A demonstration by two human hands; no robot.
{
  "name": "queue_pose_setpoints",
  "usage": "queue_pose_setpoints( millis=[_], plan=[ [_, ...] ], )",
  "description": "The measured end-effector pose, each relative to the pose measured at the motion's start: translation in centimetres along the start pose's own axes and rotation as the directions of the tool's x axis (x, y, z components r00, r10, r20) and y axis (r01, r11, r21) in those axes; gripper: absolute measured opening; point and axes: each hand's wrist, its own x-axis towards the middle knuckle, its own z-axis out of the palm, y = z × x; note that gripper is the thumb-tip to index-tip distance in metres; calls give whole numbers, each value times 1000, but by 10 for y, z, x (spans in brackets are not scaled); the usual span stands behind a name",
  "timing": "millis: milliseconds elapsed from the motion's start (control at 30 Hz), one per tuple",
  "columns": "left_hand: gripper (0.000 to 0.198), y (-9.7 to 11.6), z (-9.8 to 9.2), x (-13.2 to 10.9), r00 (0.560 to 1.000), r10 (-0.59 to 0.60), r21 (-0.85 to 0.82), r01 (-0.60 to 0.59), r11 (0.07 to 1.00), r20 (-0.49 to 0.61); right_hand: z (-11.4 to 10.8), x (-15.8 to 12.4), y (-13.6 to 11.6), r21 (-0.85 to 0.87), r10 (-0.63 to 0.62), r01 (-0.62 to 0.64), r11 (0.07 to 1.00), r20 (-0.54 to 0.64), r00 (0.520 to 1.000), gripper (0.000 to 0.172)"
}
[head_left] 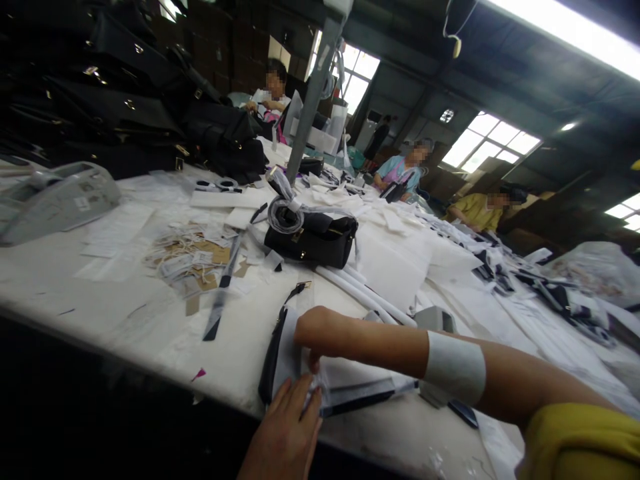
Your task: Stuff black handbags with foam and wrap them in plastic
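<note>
My right hand (313, 333) reaches in from the right, a white band on its forearm. It is curled downward, its fingers closed on a white wrapping sheet (289, 360) folded round a black strap (273, 357). My left hand (287, 433) comes up from the table's near edge. Its fingertips pinch the same sheet where clear film crinkles, right under my right thumb. The strap's metal clasp (300, 287) lies just beyond my hands. A dark flat strip (357, 397) runs off to the right under my right forearm.
A black handbag (313, 241) with a film-wrapped handle stands mid-table beside white tubes (360, 291). A heap of paper tags (195, 261), a grey machine (55, 197) and scissors (220, 185) lie left. Black bags (125, 100) are stacked at the back left. Three other people (405, 170) work further down the table.
</note>
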Motion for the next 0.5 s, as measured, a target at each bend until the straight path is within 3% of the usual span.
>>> queue_pose_setpoints(
  millis=[100,233,400,500],
  plan=[
    [34,0,1,-2,1000,-3,4,3,1000,-7,-7,-2,8,-137,-55,63,989,57,997,33],
    [35,-2,3,-4,1000,0,3,0,1000,8,-9,-4,28,-236,-84,89,968,33,996,43],
    [37,-1,1,-2,1000,26,8,-26,1000,-7,-6,1,55,-60,-15,16,998,22,1000,43],
    [39,-1,-1,-2,1000,18,18,-18,1000,5,-10,-5,59,-31,41,-43,999,-48,998,37]
  ],
)
